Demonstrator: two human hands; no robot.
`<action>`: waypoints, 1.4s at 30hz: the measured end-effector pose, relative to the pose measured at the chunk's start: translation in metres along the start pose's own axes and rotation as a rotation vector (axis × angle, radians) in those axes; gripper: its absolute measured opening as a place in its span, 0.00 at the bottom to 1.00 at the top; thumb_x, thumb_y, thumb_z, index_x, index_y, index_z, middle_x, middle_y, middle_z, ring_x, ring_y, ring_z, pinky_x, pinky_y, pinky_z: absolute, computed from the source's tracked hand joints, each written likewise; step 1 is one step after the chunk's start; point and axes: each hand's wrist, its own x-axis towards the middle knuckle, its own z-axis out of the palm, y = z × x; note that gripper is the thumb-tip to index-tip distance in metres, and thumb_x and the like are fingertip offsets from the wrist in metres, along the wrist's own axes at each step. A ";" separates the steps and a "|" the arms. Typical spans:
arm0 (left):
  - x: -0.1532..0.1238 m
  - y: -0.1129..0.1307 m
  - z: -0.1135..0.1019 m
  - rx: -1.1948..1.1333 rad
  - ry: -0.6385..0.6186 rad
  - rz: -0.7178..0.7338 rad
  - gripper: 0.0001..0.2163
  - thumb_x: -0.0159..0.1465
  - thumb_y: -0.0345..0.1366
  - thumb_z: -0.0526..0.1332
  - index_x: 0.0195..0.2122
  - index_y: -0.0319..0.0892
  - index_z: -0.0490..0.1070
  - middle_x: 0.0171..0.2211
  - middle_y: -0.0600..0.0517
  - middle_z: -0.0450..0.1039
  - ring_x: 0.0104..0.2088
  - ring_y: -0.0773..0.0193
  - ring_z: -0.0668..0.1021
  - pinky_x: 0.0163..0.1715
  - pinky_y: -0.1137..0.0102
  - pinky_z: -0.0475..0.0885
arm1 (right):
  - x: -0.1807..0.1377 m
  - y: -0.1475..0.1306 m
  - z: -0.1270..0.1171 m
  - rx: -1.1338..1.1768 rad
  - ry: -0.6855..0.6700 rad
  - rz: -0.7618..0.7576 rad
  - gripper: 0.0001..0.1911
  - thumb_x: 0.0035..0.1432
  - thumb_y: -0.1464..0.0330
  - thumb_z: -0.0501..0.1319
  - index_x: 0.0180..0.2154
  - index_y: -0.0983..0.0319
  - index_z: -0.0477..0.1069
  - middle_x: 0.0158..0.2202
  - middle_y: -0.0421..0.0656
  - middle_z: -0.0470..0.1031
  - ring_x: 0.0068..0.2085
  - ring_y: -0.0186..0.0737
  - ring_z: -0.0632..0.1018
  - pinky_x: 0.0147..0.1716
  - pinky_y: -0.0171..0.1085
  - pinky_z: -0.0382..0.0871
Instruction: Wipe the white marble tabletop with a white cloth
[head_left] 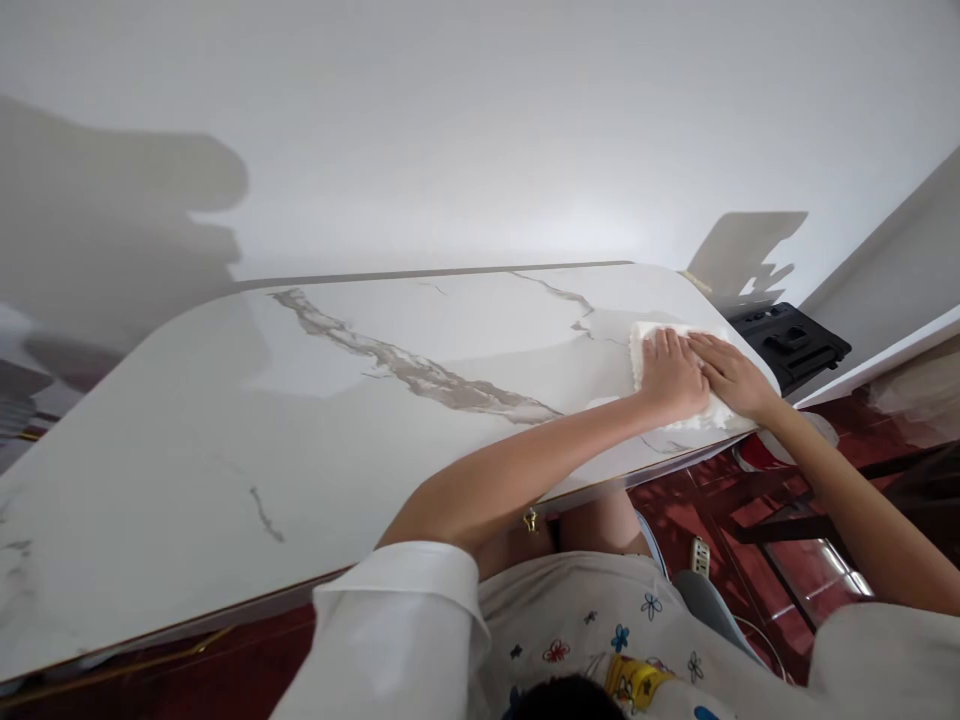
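A folded white cloth lies on the right end of a white marble-patterned tabletop. My left hand presses down on the cloth with bent fingers, gripping it against the surface. Right beside it, my right hand bears on the cloth too, its fingers pointing toward my left hand and close to it. Parts of the cloth under both palms are hidden.
A pale wall runs along the table's far edge. Past the right end stands a black case. Below are a red tiled floor, a power strip with a cable, and dark furniture.
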 end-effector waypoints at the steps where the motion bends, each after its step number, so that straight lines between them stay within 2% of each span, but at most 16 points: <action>1: 0.009 0.000 0.003 0.002 0.007 0.004 0.30 0.65 0.38 0.45 0.63 0.20 0.51 0.66 0.29 0.47 0.67 0.42 0.49 0.64 0.50 0.46 | 0.004 0.009 0.001 -0.009 0.006 0.006 0.28 0.66 0.61 0.41 0.63 0.62 0.60 0.63 0.48 0.61 0.64 0.48 0.61 0.62 0.51 0.58; 7: 0.067 -0.019 0.009 0.030 0.000 -0.042 0.29 0.65 0.37 0.44 0.64 0.22 0.49 0.67 0.32 0.46 0.67 0.44 0.49 0.64 0.51 0.45 | 0.059 0.053 0.016 -0.016 0.000 0.001 0.27 0.66 0.62 0.42 0.62 0.60 0.61 0.62 0.44 0.63 0.63 0.48 0.63 0.62 0.52 0.57; 17: 0.165 -0.078 0.008 0.109 0.042 -0.170 0.28 0.67 0.38 0.42 0.65 0.27 0.50 0.67 0.37 0.47 0.67 0.48 0.51 0.64 0.53 0.46 | 0.179 0.110 0.049 0.020 -0.039 -0.030 0.27 0.67 0.59 0.41 0.62 0.58 0.62 0.62 0.39 0.62 0.63 0.45 0.62 0.62 0.48 0.56; 21: 0.192 -0.095 0.010 0.095 0.074 -0.198 0.28 0.67 0.38 0.42 0.65 0.25 0.49 0.67 0.36 0.48 0.67 0.49 0.51 0.64 0.54 0.46 | 0.210 0.124 0.062 0.011 -0.037 -0.001 0.27 0.67 0.60 0.41 0.61 0.59 0.62 0.62 0.39 0.63 0.63 0.44 0.62 0.63 0.46 0.55; 24: 0.206 -0.102 0.010 0.081 0.088 -0.190 0.27 0.67 0.37 0.42 0.64 0.24 0.51 0.66 0.35 0.50 0.66 0.50 0.53 0.64 0.56 0.47 | 0.221 0.131 0.066 0.016 -0.024 0.029 0.27 0.68 0.60 0.40 0.61 0.59 0.63 0.62 0.39 0.64 0.63 0.43 0.63 0.62 0.45 0.56; 28: 0.209 -0.102 0.009 0.085 0.092 -0.172 0.26 0.67 0.36 0.42 0.64 0.25 0.52 0.65 0.35 0.52 0.65 0.51 0.55 0.64 0.56 0.48 | 0.218 0.133 0.065 0.020 -0.023 0.048 0.27 0.68 0.62 0.39 0.62 0.59 0.61 0.62 0.38 0.63 0.64 0.43 0.61 0.63 0.46 0.56; 32: 0.194 -0.086 0.012 0.109 0.115 -0.150 0.26 0.68 0.35 0.43 0.63 0.22 0.51 0.65 0.35 0.51 0.65 0.50 0.54 0.64 0.58 0.48 | 0.197 0.132 0.058 0.011 -0.047 0.067 0.27 0.67 0.62 0.41 0.62 0.62 0.60 0.64 0.41 0.60 0.65 0.45 0.59 0.64 0.47 0.54; 38: 0.156 -0.041 0.021 0.071 0.103 -0.122 0.27 0.68 0.36 0.44 0.63 0.22 0.51 0.66 0.34 0.50 0.66 0.49 0.53 0.64 0.58 0.48 | 0.135 0.128 0.040 0.007 -0.028 0.020 0.28 0.67 0.60 0.39 0.63 0.59 0.59 0.63 0.42 0.61 0.64 0.45 0.60 0.64 0.50 0.53; 42: 0.127 -0.013 0.023 0.034 0.058 -0.069 0.27 0.67 0.36 0.44 0.64 0.23 0.51 0.66 0.34 0.49 0.66 0.48 0.52 0.65 0.56 0.47 | 0.087 0.115 0.025 -0.016 -0.025 0.056 0.28 0.67 0.59 0.40 0.63 0.59 0.60 0.63 0.43 0.62 0.64 0.47 0.60 0.63 0.51 0.54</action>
